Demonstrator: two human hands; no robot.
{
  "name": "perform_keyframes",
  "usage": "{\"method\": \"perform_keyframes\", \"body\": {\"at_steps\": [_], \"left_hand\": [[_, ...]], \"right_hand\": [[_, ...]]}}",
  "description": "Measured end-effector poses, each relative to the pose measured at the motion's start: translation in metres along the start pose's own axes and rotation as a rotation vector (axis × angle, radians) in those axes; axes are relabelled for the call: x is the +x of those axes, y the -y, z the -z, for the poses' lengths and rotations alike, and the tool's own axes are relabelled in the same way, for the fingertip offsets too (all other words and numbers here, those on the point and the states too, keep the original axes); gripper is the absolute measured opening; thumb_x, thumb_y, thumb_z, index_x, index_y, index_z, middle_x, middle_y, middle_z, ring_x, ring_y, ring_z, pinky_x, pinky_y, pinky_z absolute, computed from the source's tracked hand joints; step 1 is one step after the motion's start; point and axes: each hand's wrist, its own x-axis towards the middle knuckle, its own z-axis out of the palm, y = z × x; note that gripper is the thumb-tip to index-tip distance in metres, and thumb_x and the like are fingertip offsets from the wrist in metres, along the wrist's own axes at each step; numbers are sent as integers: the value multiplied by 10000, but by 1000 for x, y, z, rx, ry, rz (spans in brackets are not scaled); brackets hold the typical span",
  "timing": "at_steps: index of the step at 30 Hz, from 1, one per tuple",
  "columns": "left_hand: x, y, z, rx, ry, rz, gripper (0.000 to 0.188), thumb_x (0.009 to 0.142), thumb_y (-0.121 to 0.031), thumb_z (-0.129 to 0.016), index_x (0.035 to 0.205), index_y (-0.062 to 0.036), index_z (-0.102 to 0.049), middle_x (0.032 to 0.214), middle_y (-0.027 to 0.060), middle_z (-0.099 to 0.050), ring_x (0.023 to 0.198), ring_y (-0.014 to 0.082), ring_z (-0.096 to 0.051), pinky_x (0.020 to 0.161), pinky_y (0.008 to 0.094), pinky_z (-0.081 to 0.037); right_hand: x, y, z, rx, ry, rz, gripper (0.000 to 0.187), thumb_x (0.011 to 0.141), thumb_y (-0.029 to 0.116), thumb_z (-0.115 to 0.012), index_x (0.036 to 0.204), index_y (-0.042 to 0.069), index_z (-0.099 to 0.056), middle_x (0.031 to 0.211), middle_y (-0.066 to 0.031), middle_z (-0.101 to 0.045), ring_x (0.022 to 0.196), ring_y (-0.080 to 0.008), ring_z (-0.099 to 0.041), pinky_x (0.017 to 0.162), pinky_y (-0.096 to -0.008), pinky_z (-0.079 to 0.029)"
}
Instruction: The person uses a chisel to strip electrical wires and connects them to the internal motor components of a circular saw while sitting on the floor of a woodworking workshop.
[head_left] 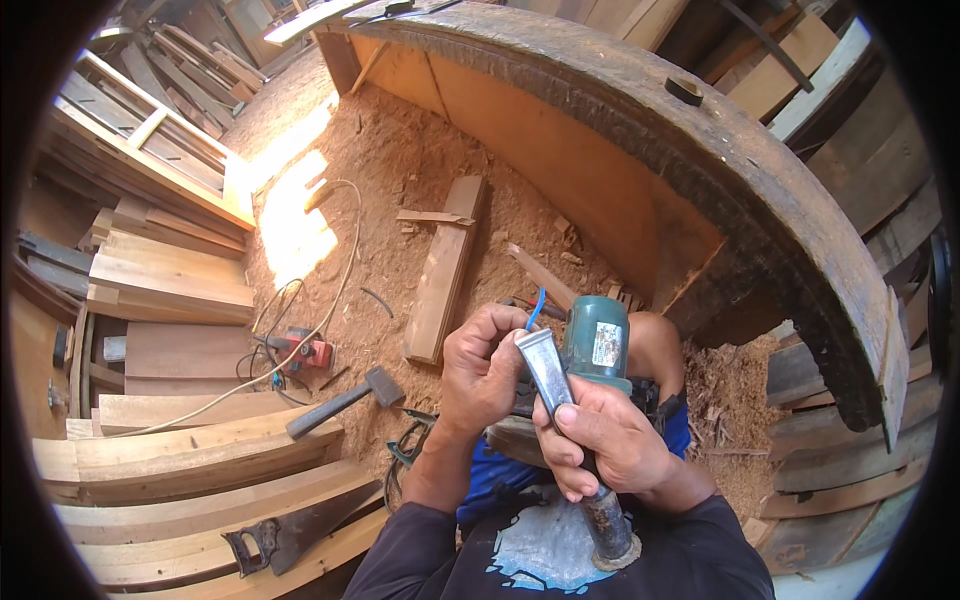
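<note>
In my right hand [605, 440] is a chisel [545, 370], gripped around its middle. Its silver blade tilts up and away from me, and its worn handle comes down against my dark shirt. My left hand [483, 365] is closed at the blade's tip, thumb and fingers pinched on a thin blue wire [537, 308] that sticks up there. Just beyond my right hand rests a power tool with a green motor housing [597, 340], close to my lap. Its lower part is mostly hidden by my hands.
A large curved wooden piece [600, 80] arches across the far right. To the left lie a hammer [345, 402], a handsaw [300, 535], a red power tool [303, 350] with its cord, and stacked boards [180, 275]. A plank [445, 270] lies on the sawdust-covered floor.
</note>
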Motion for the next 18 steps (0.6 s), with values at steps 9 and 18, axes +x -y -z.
{"method": "perform_keyframes", "body": {"at_steps": [9, 18], "left_hand": [[-3, 3, 4, -24, 61, -88, 140, 983, -45, -490, 1029, 44, -588, 879, 32, -610, 788, 59, -575, 714, 221, -491], [-3, 4, 4, 70, 49, -109, 126, 953, -9, -497, 998, 36, -606, 842, 31, -606, 757, 62, -569, 675, 225, -475]], "right_hand": [[7, -6, 2, -49, -13, 8, 250, 1064, 266, -419, 1115, 23, -451, 714, -17, -478, 461, -87, -501, 484, -248, -496], [6, -8, 5, -4, 7, 8, 251, 1064, 270, -429, 1107, 24, -455, 692, -16, -462, 448, -96, -482, 473, -258, -485]]}}
